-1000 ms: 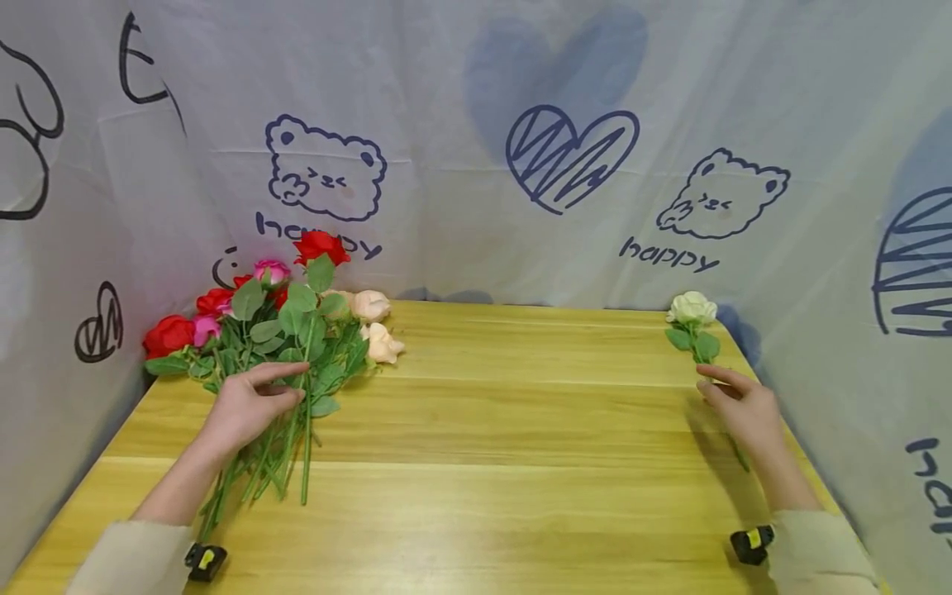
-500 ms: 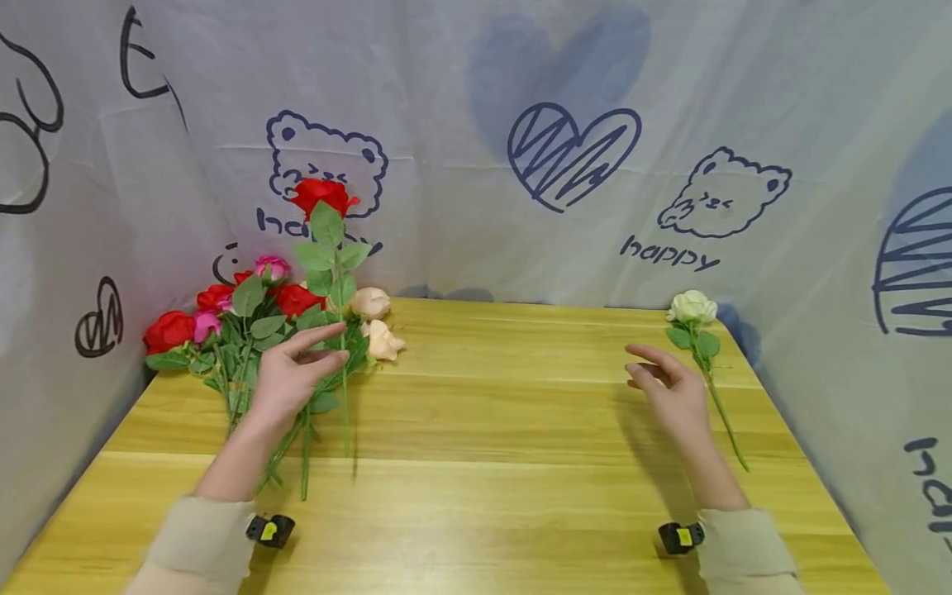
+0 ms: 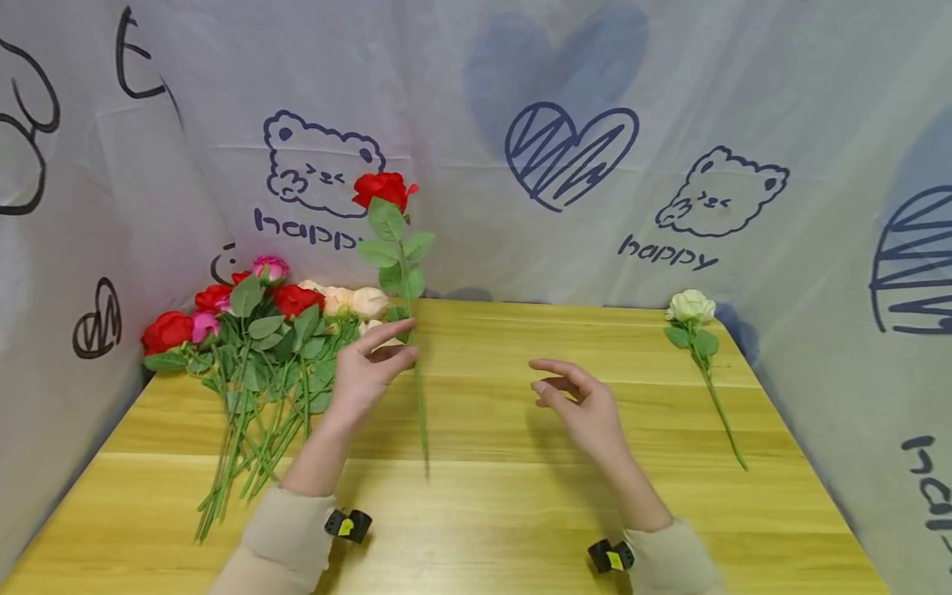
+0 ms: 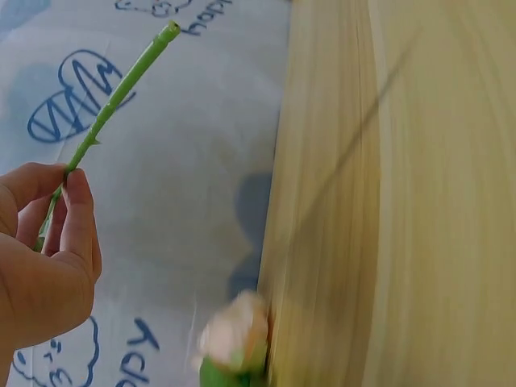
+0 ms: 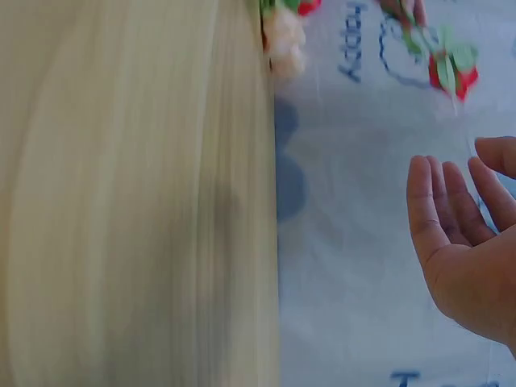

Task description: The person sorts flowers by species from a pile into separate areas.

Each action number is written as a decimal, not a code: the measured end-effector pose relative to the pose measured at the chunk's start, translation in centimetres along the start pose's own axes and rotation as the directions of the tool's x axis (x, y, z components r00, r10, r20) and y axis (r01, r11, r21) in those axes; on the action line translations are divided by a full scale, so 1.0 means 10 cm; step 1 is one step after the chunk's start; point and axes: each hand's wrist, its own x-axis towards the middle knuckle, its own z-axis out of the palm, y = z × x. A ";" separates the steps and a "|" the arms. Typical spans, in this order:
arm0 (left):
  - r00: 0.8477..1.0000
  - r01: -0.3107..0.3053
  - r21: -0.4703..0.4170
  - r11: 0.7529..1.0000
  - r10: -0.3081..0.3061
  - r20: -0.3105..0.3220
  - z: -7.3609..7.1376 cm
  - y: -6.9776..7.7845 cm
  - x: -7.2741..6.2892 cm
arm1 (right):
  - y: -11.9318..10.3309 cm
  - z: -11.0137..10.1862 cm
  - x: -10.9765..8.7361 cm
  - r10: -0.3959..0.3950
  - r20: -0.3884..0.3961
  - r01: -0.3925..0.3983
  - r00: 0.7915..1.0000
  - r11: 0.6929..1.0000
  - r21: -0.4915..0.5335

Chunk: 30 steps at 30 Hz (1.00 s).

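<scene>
My left hand (image 3: pixel 364 376) pinches the green stem of a red rose (image 3: pixel 383 192) between thumb and fingertips, and the rose stands upright above the table. In the left wrist view the lower stem (image 4: pixel 121 93) sticks out past the fingers (image 4: pixel 76 214), its cut end showing. My right hand (image 3: pixel 583 405) hovers over the middle of the table with relaxed fingers and nothing in them. In the right wrist view its fingers (image 5: pixel 427 201) are extended and apart from the thumb, with the red rose (image 5: pixel 453 76) farther off.
A heap of red, pink and peach roses (image 3: pixel 260 330) lies on the left of the wooden table (image 3: pixel 483 512), stems toward the front. One white rose (image 3: pixel 692 306) lies at the right. A printed cloth (image 3: pixel 461 99) hangs behind and at both sides.
My left hand has lifted the red rose off the heap and carried it right. My right hand has left the white rose's stem and moved left toward the middle.
</scene>
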 end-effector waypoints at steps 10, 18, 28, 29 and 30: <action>0.997 -0.039 -0.112 0.993 0.045 0.057 0.43 -0.03 0.05 | -0.08 0.50 0.02 0.027 0.168 -0.041 0.985 0.996 0.080; 0.996 -0.064 -0.099 0.993 0.069 0.056 0.59 -0.03 0.06 | -0.11 0.69 0.05 0.088 0.115 -0.097 0.989 0.992 0.077; 0.996 -0.047 -0.051 0.998 0.051 0.067 0.65 -0.09 0.04 | -0.06 0.74 0.07 0.131 0.094 -0.137 0.987 0.989 0.062; 0.996 -0.045 -0.052 0.998 0.049 0.070 0.65 -0.10 0.04 | -0.05 0.74 0.06 0.133 0.093 -0.139 0.987 0.988 0.064; 0.996 -0.044 -0.057 0.997 0.048 0.071 0.65 -0.11 0.03 | -0.05 0.74 0.06 0.135 0.090 -0.141 0.987 0.988 0.066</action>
